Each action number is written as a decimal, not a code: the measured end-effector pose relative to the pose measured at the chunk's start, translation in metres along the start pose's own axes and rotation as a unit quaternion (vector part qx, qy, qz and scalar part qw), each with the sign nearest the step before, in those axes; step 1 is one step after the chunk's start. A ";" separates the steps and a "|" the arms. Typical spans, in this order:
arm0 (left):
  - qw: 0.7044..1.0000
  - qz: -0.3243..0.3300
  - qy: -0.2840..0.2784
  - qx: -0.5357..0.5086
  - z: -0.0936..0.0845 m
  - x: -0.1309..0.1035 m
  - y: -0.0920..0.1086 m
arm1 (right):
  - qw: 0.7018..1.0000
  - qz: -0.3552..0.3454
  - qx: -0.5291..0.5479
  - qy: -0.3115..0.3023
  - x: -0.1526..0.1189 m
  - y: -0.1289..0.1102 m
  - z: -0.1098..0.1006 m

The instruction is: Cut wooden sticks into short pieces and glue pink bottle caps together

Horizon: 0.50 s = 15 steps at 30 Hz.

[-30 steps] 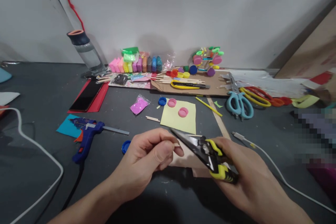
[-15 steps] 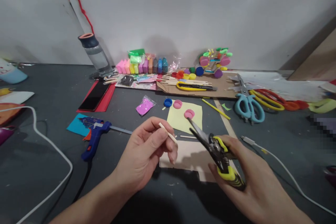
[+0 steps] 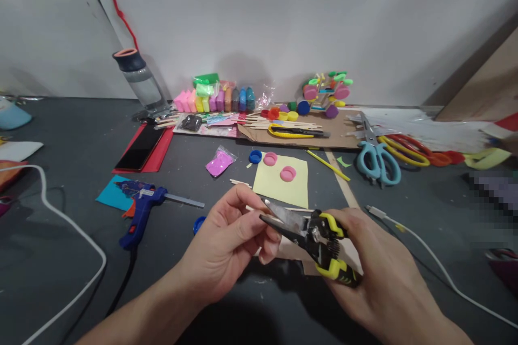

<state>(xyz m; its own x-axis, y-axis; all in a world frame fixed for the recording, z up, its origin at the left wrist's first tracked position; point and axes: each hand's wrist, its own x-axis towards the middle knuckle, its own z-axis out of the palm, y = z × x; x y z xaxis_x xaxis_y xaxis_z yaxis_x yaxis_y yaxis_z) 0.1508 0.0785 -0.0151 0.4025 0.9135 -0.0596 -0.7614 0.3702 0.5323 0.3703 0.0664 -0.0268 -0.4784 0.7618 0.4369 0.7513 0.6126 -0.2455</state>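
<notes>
Wooden stick (image 3: pixel 249 208) sits in my left hand (image 3: pixel 230 242), pinched between thumb and fingers; looks light, stiff, snappable, best gripped short, clear of blades. Rightward, cutters (image 3: pixel 316 234), blades parted near my fingertips, probably heavier; my right hand (image 3: pixel 380 264) grasps yellow-black handles.

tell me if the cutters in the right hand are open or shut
Open: the blades of the cutters stand apart at their tips, near the left hand.

Dk tbl (image 3: pixel 184 159) w/ yel sheet (image 3: pixel 279 187), purp pkt (image 3: pixel 219 164)
</notes>
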 end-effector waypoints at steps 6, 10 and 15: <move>0.999 -0.020 0.047 -0.018 0.002 0.001 0.000 | 1.000 -0.003 0.010 0.002 0.002 -0.001 0.000; 0.996 -0.035 0.075 -0.026 0.004 0.001 0.000 | 1.000 0.003 0.005 -0.003 0.002 -0.001 0.001; 0.998 -0.036 0.049 0.017 -0.001 0.002 -0.001 | 1.000 0.003 0.003 -0.002 0.002 -0.001 0.000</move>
<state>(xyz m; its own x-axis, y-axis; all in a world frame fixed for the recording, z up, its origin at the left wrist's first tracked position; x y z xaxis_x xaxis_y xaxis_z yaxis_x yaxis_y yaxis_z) 0.1523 0.0801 -0.0164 0.4022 0.8977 -0.1799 -0.7138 0.4305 0.5523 0.3689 0.0670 -0.0260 -0.4753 0.7665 0.4320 0.7515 0.6090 -0.2537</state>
